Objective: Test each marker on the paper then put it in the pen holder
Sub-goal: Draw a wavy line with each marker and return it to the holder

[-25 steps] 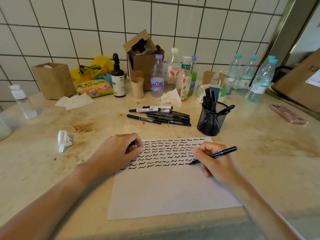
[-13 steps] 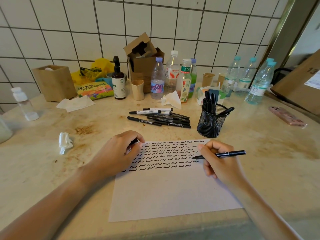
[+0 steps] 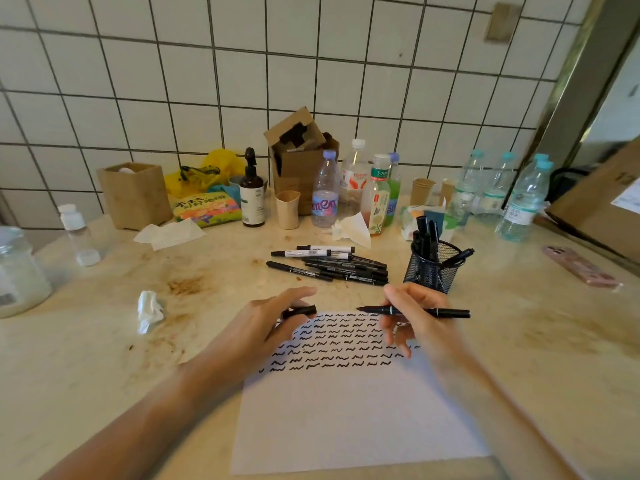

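hands over paper (image 3: 346, 420), right (image 3: 420, 322) gripping marker (image 3: 415, 311), left (image 3: 266, 327) pinching cap (image 3: 300, 311), loose markers (image 3: 332, 263) and pen holder (image 3: 433, 271) beyond

Right hand (image 3: 420, 323) motion-blurred, bottle labels (image 3: 377, 202) unreadable, cardboard box (image 3: 602, 206) cut by right edge

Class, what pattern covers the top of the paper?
Rows of short black squiggles on the paper, seen in the head view.

"东方" on the green-capped bottle (image 3: 378, 195); other labels illegible.
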